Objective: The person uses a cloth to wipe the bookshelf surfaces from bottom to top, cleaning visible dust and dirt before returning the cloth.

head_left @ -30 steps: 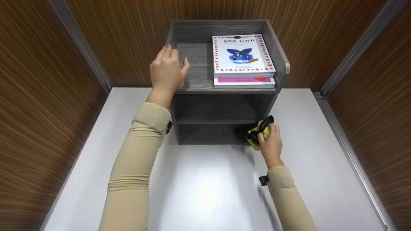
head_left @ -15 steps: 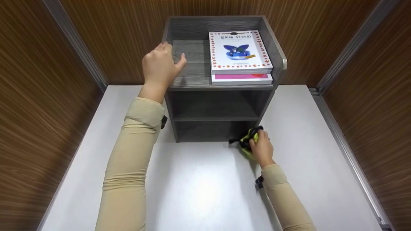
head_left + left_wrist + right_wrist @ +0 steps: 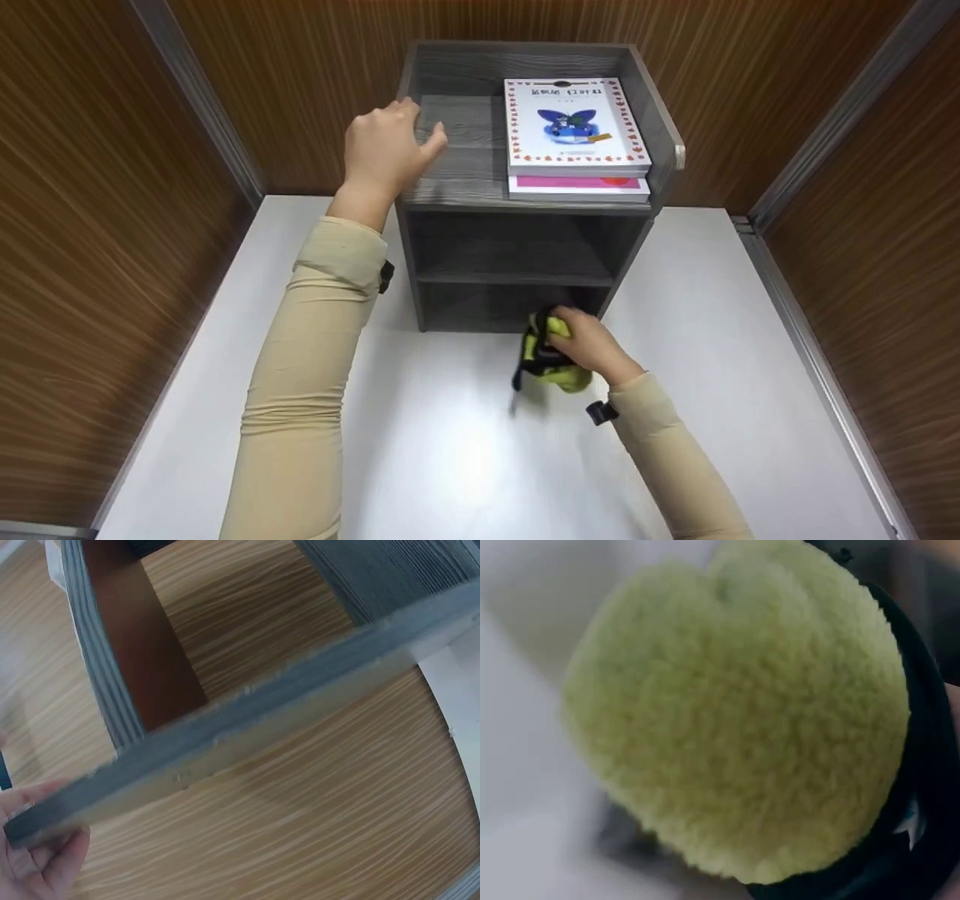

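My left hand (image 3: 382, 154) grips the upper left side panel of a small grey wooden shelf unit (image 3: 461, 202). In the left wrist view, the fingers and thumb (image 3: 64, 862) lie on opposite sides of the panel's edge (image 3: 247, 709). My right hand (image 3: 589, 341) holds a fuzzy yellow-green and black plush thing (image 3: 568, 377) in front of the bottom compartment, near its right side. A thin black part dangles from it to the left. Close up in the right wrist view, its round fleecy face (image 3: 742, 720) hides most of the fingers; a black band borders it.
A stack of books (image 3: 577, 135), the top one with a blue butterfly cover, lies on the right of the shelf's top. The unit stands on a white surface (image 3: 450, 450) against brown wood-grain walls (image 3: 847, 150). A dark shelf board (image 3: 514, 277) divides the lower compartments.
My right hand has carried the plush thing leftward and slightly toward me, out from the bottom compartment's right edge. My left hand has stayed at the side panel.
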The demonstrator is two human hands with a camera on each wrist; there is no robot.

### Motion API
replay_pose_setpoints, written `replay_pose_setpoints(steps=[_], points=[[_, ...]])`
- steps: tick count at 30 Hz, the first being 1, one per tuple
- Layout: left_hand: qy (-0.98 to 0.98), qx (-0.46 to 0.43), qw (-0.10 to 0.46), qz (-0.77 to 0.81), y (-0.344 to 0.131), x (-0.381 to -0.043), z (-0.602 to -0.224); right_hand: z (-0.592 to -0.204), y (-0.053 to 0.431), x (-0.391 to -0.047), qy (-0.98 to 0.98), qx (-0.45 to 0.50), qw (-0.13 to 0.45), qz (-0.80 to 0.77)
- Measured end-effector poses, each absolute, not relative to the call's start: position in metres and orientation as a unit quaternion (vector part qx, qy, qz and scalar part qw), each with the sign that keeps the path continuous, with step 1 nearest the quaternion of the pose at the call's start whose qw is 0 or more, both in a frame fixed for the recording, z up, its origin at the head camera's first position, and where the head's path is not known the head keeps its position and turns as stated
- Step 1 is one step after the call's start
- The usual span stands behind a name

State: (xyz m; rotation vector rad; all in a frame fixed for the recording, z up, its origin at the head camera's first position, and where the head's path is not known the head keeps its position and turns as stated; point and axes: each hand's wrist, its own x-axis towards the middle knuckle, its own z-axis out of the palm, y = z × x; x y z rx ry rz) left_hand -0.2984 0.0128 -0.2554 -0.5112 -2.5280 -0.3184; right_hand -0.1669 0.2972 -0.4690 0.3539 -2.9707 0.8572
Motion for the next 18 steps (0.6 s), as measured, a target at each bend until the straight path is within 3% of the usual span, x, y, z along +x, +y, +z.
replay_pose_setpoints(steps=[3, 5, 8, 10, 12, 18], points=[[-0.936, -0.203, 0.252, -0.139, 0.004, -0.299, -0.251, -0.412, 0.254, -0.155, -0.943, 0.21, 0.113, 0.231], [-0.934, -0.215, 0.242, -0.153, 0.001, -0.3, -0.249, -0.378, 0.226, -0.149, -0.922, 0.27, 0.211, 0.18], [-0.93, -0.23, 0.234, -0.167, -0.005, -0.302, -0.247, -0.34, 0.185, -0.157, -0.866, 0.33, 0.366, 0.079], [-0.929, -0.238, 0.23, -0.168, -0.008, -0.302, -0.246, -0.328, 0.161, -0.17, -0.835, 0.348, 0.426, 0.015], [-0.929, -0.243, 0.226, -0.167, -0.011, -0.302, -0.246, -0.322, 0.142, -0.188, -0.831, 0.345, 0.435, -0.041], [-0.932, -0.235, 0.232, -0.15, -0.007, -0.299, -0.25, -0.324, 0.125, -0.228, -0.863, 0.305, 0.387, -0.111]])
